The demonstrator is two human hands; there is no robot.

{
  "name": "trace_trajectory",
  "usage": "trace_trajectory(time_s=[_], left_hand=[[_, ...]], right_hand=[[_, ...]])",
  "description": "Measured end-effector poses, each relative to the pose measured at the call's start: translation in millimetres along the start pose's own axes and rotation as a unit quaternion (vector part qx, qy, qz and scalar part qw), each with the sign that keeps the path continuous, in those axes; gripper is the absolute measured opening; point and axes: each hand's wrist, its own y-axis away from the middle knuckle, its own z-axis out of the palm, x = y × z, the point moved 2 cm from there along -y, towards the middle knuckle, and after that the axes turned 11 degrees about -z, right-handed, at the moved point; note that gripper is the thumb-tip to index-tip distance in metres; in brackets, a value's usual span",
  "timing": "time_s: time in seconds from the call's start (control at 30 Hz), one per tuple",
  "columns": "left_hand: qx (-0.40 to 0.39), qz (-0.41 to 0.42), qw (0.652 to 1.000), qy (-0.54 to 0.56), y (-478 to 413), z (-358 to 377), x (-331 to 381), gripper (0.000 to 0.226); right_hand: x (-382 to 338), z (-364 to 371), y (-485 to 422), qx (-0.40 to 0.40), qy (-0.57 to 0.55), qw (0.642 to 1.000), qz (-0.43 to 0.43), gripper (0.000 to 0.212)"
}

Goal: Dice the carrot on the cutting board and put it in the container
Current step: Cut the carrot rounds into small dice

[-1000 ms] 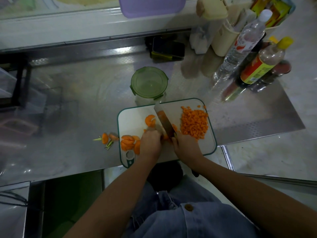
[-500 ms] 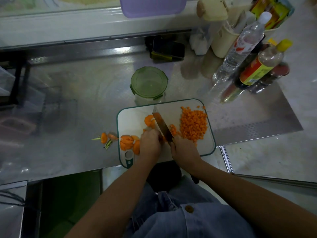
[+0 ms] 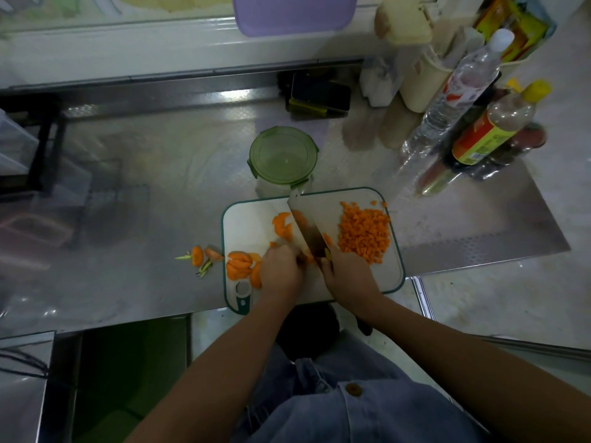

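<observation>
Your right hand (image 3: 348,276) grips the knife (image 3: 307,228), blade down on the cutting board (image 3: 249,225). Your left hand (image 3: 281,270), fingers curled, pins a carrot piece (image 3: 308,259) against the blade. Diced carrot (image 3: 364,231) lies right of the right hand; lidded container (image 3: 283,158) beyond both.

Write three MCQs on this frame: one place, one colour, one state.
1. The diced carrot pile lies on the cutting board's: A left end; B right part; C handle hole.
2. The container lid is: A red; B blue; C green.
3. The right hand: A lies flat; B grips the knife; C holds a bottle.
Answers: 1 B, the dice are heaped right of the blade. 2 C, the round lid behind the board is green. 3 B, its fingers curl round the knife's handle end.
</observation>
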Motion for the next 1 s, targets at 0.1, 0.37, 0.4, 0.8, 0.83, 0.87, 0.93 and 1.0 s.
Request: trace_trajectory(time_s=[0.1,0.37,0.4,0.8,0.83,0.87,0.93,1.0], left_hand=[[0.015,-0.031,0.999,-0.005,0,-1,-1,0.018],[0.011,-0.036,0.999,-0.002,0,-1,4,0.020],[0.013,-0.036,0.999,-0.003,0,0,5,0.019],[0.022,-0.048,0.998,-0.020,-7,8,4,0.017],[0.023,-0.049,0.998,-0.027,-8,9,4,0.018],[0.024,-0.049,0.998,-0.030,-8,9,5,0.019],[0.024,-0.043,0.998,-0.028,-8,9,6,0.018],[0.019,-0.025,0.999,-0.028,-8,10,8,0.017]], right_hand=[[0,-2,4,-0.007,0.000,1.000,0.004,0.033],[-2,2,15,-0.042,0.025,0.999,-0.001,0.022],[-1,2,16,-0.041,0.021,0.999,0.005,0.021],[7,17,18,-0.051,0.037,0.998,0.022,0.025],[8,19,18,-0.056,0.037,0.998,0.020,0.026],[8,21,18,-0.058,0.033,0.998,0.021,0.028],[10,22,19,-0.045,0.014,0.998,0.033,0.030],[14,19,22,-0.019,-0.004,0.999,0.044,0.031]])
